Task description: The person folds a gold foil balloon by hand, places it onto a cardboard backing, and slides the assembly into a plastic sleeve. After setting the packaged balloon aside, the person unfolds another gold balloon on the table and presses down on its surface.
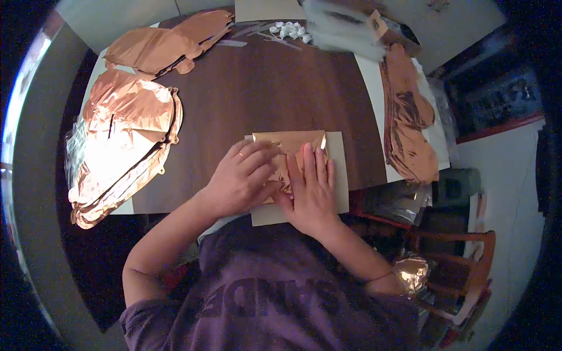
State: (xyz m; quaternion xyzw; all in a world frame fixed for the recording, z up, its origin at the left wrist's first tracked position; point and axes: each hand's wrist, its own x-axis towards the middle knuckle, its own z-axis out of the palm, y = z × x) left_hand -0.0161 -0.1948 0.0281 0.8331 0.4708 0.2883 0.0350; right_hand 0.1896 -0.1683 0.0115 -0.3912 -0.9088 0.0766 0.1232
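Observation:
In front of me a folded piece of copper-coloured foil (293, 140) lies on a beige cardboard sheet (339, 175). My right hand (313, 196) rests flat on the foil, its fingers stretched away from me. Over the left part of the foil is my left hand (246, 175), which wears a ring. Its fingers are bent and loosely apart, with the fingertips slightly blurred. Nothing shows in its grasp. The two thumbs come close together near the foil's lower edge, and the hands cover much of the foil.
Flat copper foil pieces lie in piles at the left (129, 123), the back left (158, 47) and the right (407, 117) of the brown table (234, 88). Small white items (290, 30) sit at the back. Clear plastic (339, 26) is beside them. A wooden chair (456, 240) stands lower right.

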